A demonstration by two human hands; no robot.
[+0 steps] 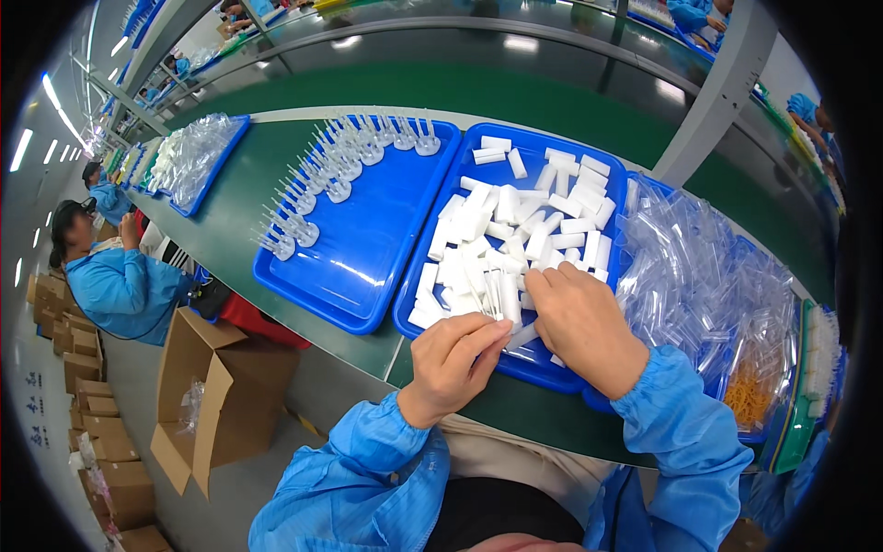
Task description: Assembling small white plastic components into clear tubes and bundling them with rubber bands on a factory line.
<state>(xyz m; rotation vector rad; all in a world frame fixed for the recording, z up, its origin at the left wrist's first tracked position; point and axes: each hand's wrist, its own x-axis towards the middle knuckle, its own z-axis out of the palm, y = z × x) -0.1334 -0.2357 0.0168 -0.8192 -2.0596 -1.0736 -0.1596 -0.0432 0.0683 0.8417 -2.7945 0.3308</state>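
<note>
My left hand [452,363] pinches a clear plastic piece with several thin prongs [495,296] between thumb and fingers, over the near part of a blue tray [402,311]. The prongs point up and away from me. White cylinders [504,204], short and foam-like, lie heaped in that tray. Just to the right, my right hand [584,322] has its fingers curled down at the cylinders; whatever they grip is hidden beneath them. In the blue tray on the left [359,271], similar clear pronged pieces [345,164] stand upright in rows along the far and left sides.
Clear plastic tubes or bags [681,267] fill a tray on the right, beside thin orange pieces [747,397]. An open cardboard box [221,405] stands on the floor at left. A co-worker in blue [120,290] sits further left. A grey post [722,92] rises behind the trays.
</note>
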